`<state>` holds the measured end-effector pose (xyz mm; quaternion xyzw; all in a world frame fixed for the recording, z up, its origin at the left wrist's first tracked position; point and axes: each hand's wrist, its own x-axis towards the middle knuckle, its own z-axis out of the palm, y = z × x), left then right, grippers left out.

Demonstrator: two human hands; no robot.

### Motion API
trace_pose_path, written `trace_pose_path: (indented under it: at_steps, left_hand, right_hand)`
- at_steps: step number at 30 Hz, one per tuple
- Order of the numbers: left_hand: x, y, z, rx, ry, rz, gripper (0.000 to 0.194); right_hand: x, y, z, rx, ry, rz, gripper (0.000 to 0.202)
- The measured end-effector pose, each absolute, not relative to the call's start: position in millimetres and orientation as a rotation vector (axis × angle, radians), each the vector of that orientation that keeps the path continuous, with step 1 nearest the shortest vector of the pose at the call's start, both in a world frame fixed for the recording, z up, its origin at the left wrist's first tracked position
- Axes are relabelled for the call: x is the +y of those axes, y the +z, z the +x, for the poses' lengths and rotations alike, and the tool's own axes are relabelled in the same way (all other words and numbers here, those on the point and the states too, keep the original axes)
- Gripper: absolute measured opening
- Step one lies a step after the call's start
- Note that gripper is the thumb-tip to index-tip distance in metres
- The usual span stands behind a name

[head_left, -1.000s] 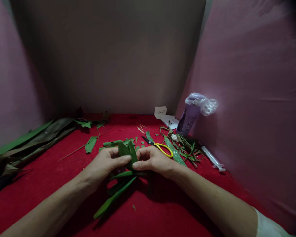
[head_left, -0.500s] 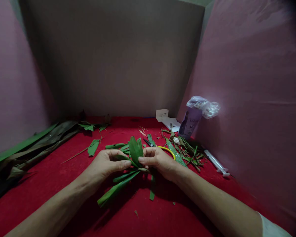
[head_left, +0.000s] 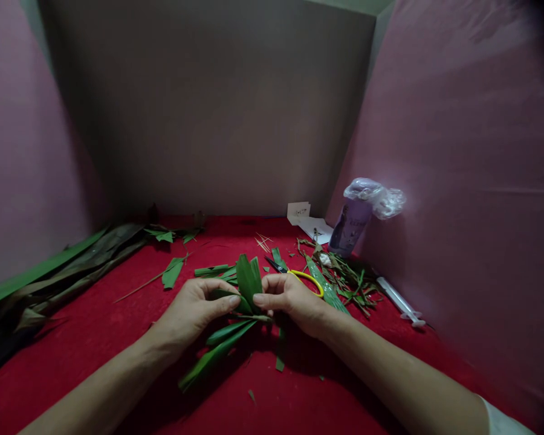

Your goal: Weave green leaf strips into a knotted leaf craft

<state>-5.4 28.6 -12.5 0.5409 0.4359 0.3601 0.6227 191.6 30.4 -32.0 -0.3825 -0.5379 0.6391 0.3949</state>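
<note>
Both hands hold a small bunch of green leaf pieces (head_left: 248, 279) in front of me, joined at a thin stem. Thumb and fingers of my left hand (head_left: 200, 305) pinch a leaf at the bunch's left side. With thumb and fingertips, my right hand (head_left: 286, 297) grips the upright leaves near their base. Two long leaves (head_left: 224, 350) of the bunch point down toward the lower left. Just beyond my right hand lie scissors (head_left: 307, 278) with yellow handles. Cut leaf strips (head_left: 211, 270) lie behind the bunch.
A red cloth (head_left: 281, 405) covers the table. At right are a pile of stems (head_left: 351, 278), a purple cup (head_left: 350, 220) topped with plastic wrap, and a syringe (head_left: 399, 302). Toothpicks (head_left: 263, 242) and white paper (head_left: 316, 229) lie farther back. Long leaves (head_left: 68, 261) line the left side.
Both hands keep their pinch on the leaf bunch. The leaf at my left thumb has turned slightly, and the lower leaves have shifted a little. Otherwise the view is nearly the same.
</note>
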Motion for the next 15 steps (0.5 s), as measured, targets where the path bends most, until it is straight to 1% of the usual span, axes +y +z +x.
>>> trace_pose_path:
  at_steps: [7, 15]
  left_hand:
    - [25.6, -6.1, -1.3, 1.074, 0.835, 1.264, 0.016]
    - [24.1, -2.7, 1.4, 1.109, 0.851, 1.303, 0.021]
  right_hand:
    - [27.8, -29.7, 191.2, -1.397, 1.637, -0.975, 0.033]
    - [27.9, -31.7, 190.4, -1.404, 1.647, -0.975, 0.032]
